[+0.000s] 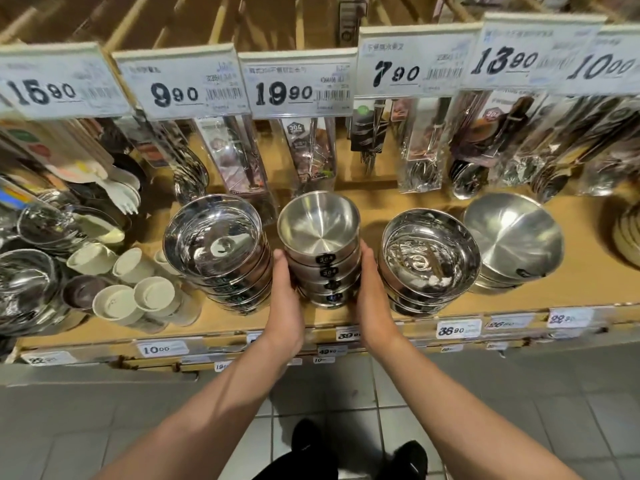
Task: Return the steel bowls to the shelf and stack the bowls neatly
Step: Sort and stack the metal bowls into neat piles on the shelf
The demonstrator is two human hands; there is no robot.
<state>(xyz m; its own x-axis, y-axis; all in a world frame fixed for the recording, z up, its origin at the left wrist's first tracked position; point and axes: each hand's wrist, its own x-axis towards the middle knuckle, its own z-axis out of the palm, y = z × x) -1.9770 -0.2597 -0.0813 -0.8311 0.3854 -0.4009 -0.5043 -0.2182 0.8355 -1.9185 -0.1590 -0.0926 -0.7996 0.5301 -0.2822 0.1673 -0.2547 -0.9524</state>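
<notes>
Head view has you square to the shelf, its front edge running under both wrists; on it, largest first, sits the wide matte bowl toward the right end, then two mirror-polished stacks, one left of centre and one right of it; between them, near the front edge, stands the small steel bowl stack, four nested by my count, labels facing you. Your left hand and right hand press its lower bowls from either side, palms flat on the metal; the fingers wrap behind, so how far they curl I cannot tell. Expect stiff, light, slick steel; nested bowls can slide or tilt, so squeeze low and evenly. Room is tight: each neighbouring stack stands just beside a knuckle; hanging cutlery packs crowd the back; the front edge is your free way out.
</notes>
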